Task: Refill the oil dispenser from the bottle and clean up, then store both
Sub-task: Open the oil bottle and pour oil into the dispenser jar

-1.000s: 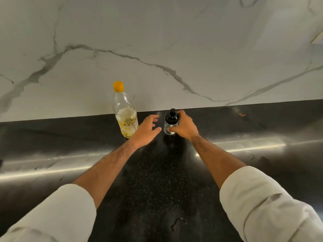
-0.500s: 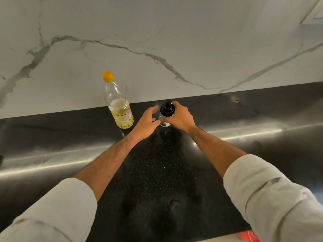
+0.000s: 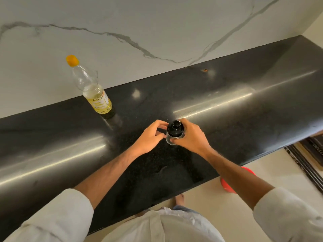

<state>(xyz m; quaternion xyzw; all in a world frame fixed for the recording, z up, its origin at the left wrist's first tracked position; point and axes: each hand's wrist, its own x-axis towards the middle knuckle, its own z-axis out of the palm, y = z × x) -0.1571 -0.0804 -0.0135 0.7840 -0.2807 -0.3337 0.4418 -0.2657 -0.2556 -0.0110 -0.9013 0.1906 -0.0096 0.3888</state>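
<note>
Pulled nearer, black-capped clear oil dispenser gripped by both hands' fingers.

A polished black stone tabletop ran across the room, speckled and glossy, with long bright streaks of reflected light along its length. Behind it rose a white marble-look wall crossed by thin grey veins. A small orange speck lay at the far edge where tabletop met wall. Below the near edge lay a pale cream floor, with a red object on it and a dark mat at right.
</note>
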